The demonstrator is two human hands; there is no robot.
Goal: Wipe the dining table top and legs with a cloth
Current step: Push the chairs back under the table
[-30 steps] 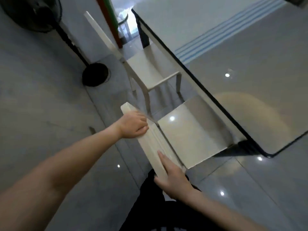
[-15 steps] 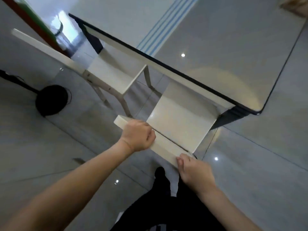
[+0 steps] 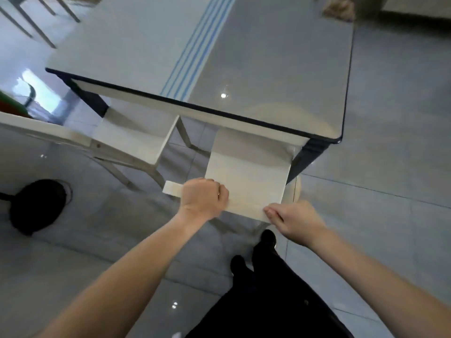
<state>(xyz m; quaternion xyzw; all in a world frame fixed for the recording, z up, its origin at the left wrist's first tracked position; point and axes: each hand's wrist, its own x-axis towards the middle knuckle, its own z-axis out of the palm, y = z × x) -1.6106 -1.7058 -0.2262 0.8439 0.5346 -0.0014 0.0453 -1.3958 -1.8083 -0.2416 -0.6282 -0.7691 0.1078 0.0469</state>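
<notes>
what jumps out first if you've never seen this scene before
Both hands hold a white chair by its backrest at lower centre: the left hand grips the top rail, the right hand pinches its right end. Its seat sits partly under the glossy dining table, whose top bears blue stripes. A black round base stands on the floor at left.

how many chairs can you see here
3. One chair is held by the left hand and right hand at the table's near corner; another stands left of it; legs of a likely third show top left. Others may be hidden.
</notes>
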